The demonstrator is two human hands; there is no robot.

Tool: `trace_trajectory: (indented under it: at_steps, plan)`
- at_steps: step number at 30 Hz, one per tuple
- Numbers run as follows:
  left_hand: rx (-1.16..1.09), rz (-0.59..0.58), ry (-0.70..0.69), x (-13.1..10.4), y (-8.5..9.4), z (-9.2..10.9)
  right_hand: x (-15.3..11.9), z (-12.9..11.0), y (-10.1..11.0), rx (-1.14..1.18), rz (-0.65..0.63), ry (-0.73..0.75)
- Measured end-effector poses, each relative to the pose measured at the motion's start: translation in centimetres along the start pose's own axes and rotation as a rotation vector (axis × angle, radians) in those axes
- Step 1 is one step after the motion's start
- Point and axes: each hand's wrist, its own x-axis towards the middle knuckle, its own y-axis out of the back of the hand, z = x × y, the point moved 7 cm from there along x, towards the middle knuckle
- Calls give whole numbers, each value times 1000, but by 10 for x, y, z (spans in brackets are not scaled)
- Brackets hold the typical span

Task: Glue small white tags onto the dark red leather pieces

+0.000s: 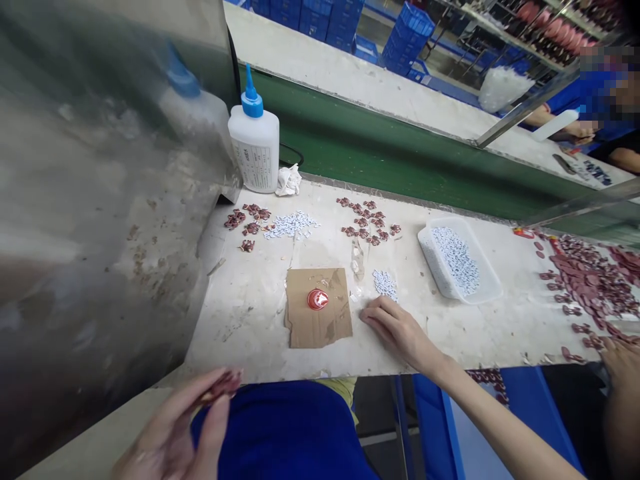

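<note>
Between the thumb and fingers of my left hand (175,427), at the lower left, is a small dark red piece (227,383). My right hand (400,330) rests on the worktable just below a small pile of pale blue-white bits (385,283); its fingers are bent together, and whatever they pinch is hidden. Left of it lies a cardboard square (305,327) bearing a round red blob (317,299). Dark red pieces (365,220) form a group behind the cardboard. More red pieces (255,213) sit at the left beside a larger spread of pale bits (295,225).
A white bottle with a blue cap (255,150) stands at the back left by crumpled tissue (289,181). A clear tub (487,283) of pale bits sits at the right. Many red pieces (580,273) and another person's hand (620,363) are at the far right. A metal panel (110,200) rises at left.
</note>
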Motion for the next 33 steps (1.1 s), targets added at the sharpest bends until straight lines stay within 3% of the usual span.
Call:
trace_trajectory:
  at_steps: [4,10,14,20,23,27,33]
  plan:
    - [-61,-95,4,14,-29,6,7,-4,0,46,73,-27]
    - [-114,-165,41,25,-47,11,31,-12,1,252,169,-171]
    - [-147,-136,55,29,-48,6,45,-20,0,320,132,-199]
    - [18,-203,-115,30,-49,7,53,-20,-4,416,140,-313]
    - [49,-203,-193,32,-48,12,59,-27,-3,325,160,-240]
    - [55,-201,-404,35,-48,34,63,-38,-1,236,190,-100]
    - [100,-115,-425,38,-43,39,61,-40,-4,229,180,-58]
